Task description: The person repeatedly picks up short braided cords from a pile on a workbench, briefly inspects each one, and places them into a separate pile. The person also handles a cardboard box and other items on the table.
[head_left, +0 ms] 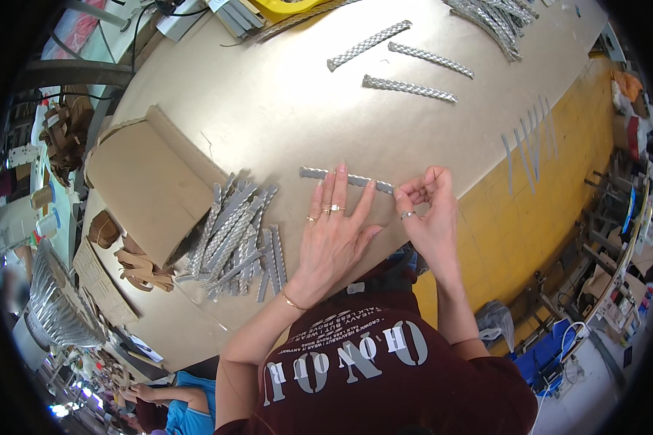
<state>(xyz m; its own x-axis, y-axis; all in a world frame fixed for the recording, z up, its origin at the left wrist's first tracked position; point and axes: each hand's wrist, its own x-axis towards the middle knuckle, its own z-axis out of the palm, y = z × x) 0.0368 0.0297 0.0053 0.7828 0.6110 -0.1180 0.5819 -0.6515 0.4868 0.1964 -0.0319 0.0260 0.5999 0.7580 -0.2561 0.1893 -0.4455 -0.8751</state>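
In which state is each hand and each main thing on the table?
Single strip: straight
Left hand: flat across it
Right hand: curled at the strip's right end
Near pile: loosely heaped
Three woven strips: lying apart
Far bundle: partly out of frame
Cardboard: bent

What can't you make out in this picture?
In the head view:
Part of the grey strip: covered by the left hand.
Whether the right hand grips the strip's end: its own fingertips hide the contact.
Lower pieces in the pile: covered by those on top.
The rest of the upper-right bundle: cut off by the top edge.
What the co-worker in blue handles: too small and blurred.
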